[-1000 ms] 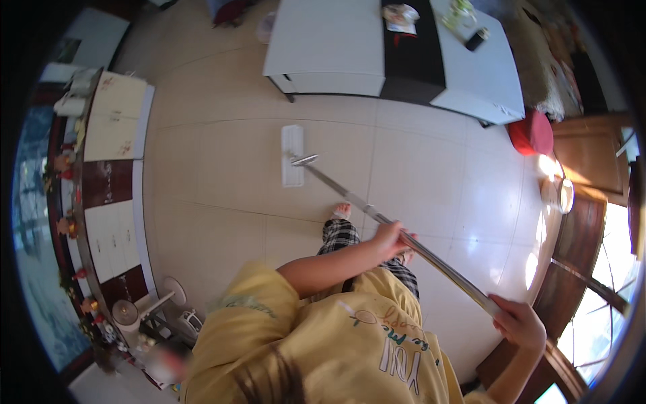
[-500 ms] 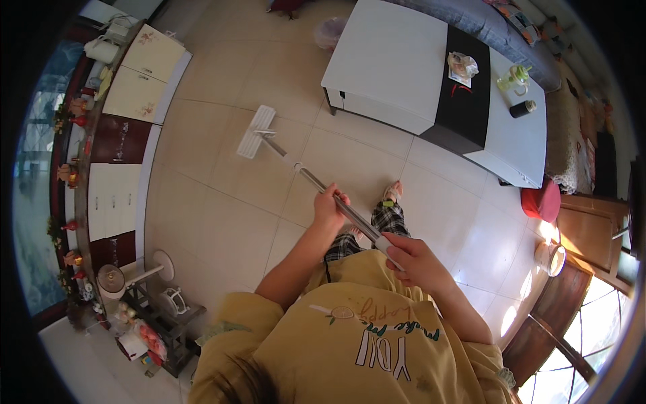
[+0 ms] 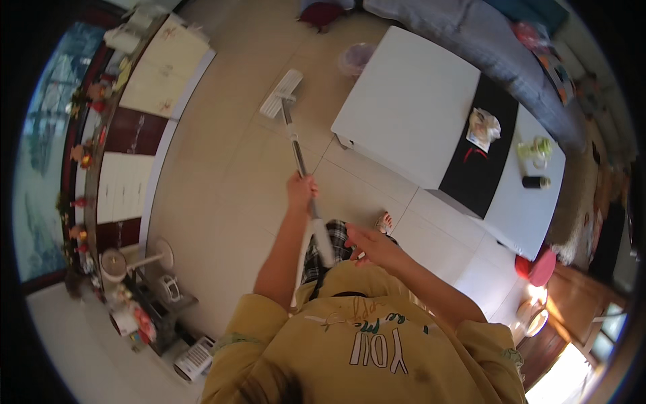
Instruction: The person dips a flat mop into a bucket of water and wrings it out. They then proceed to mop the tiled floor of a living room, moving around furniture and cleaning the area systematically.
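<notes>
A flat mop (image 3: pixel 298 156) with a white rectangular head rests head-down on the tiled floor, ahead and slightly left of me. My left hand (image 3: pixel 301 192) is wrapped round the middle of its metal pole. The pale grip at the pole's top end lies close to my lap. My right hand (image 3: pixel 369 245) is just right of that grip, apart from it. Its fingers are partly spread with nothing between them.
A white coffee table (image 3: pixel 410 94) with a black middle strip stands ahead right, bearing a plastic bag, bottles and a red item. A clear bin (image 3: pixel 356 59) is by its far left corner. Cabinets (image 3: pixel 124 188) line the left. A red stool (image 3: pixel 540 268) sits right.
My right hand has let go of the mop's grip. The mop has swung more upright in view, its head farther ahead. The view has shifted, and my left hand still grips the pole.
</notes>
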{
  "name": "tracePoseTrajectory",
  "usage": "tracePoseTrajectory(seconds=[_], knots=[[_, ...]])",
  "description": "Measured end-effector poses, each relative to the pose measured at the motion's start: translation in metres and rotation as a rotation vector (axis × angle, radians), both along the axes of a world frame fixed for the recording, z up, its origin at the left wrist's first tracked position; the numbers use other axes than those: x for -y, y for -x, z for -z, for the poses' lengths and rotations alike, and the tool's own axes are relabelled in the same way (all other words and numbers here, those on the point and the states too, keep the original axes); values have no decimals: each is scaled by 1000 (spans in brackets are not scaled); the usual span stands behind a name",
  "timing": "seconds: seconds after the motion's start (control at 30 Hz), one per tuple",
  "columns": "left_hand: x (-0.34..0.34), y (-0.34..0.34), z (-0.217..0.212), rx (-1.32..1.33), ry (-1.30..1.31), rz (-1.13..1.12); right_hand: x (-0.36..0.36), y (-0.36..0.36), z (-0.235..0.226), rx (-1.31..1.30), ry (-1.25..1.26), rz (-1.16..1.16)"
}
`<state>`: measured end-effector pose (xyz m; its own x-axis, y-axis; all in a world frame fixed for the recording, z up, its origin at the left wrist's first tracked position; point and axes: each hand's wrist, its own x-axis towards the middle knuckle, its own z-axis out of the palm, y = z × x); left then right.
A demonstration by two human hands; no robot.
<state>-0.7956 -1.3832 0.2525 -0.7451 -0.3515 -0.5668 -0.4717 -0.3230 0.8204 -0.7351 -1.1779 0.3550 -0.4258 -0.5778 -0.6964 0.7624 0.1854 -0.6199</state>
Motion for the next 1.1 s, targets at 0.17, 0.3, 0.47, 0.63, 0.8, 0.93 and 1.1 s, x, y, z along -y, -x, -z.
tracePoseTrajectory(seconds=[0.17, 0.3, 0.47, 0.63, 0.8, 0.93, 1.1], knots=[[84, 35, -27, 60, -75, 82, -7, 67, 22, 77, -47, -119], [112, 60, -21, 88, 18, 141, 1, 110, 55, 47, -200, -37], [148, 163, -2, -41, 39, 289, 8, 154, 83, 12, -390, 254], [177, 292, 11, 23, -31, 351, 22, 151, 69, 79, -408, 459], [176, 377, 43, 76, -120, 305, 18, 128, 61, 144, -492, 611], [186, 388, 61, 82, 171, 482, 11, 134, 64, 179, -553, 626], [183, 307, 62, 227, 643, 705, 12, 183, 78, 143, -557, 493]])
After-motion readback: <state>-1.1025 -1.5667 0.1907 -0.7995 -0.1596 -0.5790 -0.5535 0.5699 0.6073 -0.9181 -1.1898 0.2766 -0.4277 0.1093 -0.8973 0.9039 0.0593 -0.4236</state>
